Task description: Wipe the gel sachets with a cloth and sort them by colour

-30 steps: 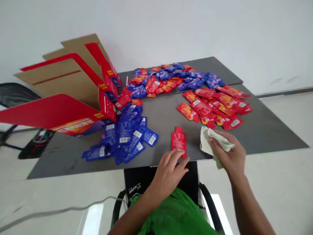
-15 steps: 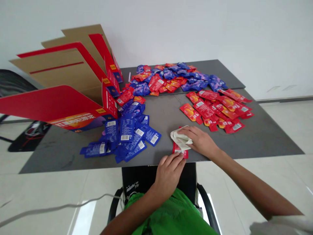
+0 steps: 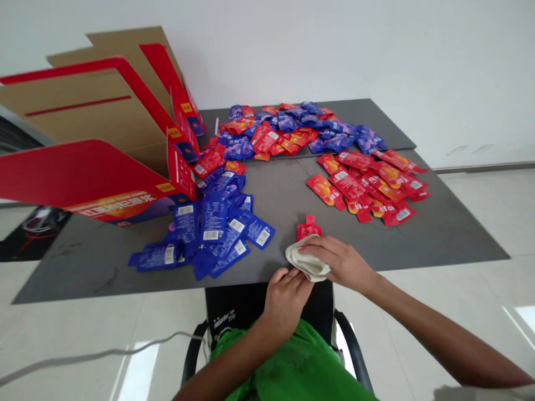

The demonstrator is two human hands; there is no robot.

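Grey table (image 3: 438, 239) before you: your left hand (image 3: 285, 303), fingers bent, hold hidden, sits at eight o'clock from your right hand (image 3: 343, 263), folded round the cloth (image 3: 306, 264). At the cloth's twelve, your red packet (image 3: 309, 230) seems light, slippery; grip its edges.

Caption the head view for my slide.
Right hand holds a pale cloth over a red pouch, left hand close by.

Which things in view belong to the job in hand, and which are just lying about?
In use:
Right hand, holding pale cloth
Single red pouch, partly under the cloth
Left hand, at the cloth's edge

Apparently just lying about:
Blue pouches
Red pouches at right
Mixed pile behind
Red boxes
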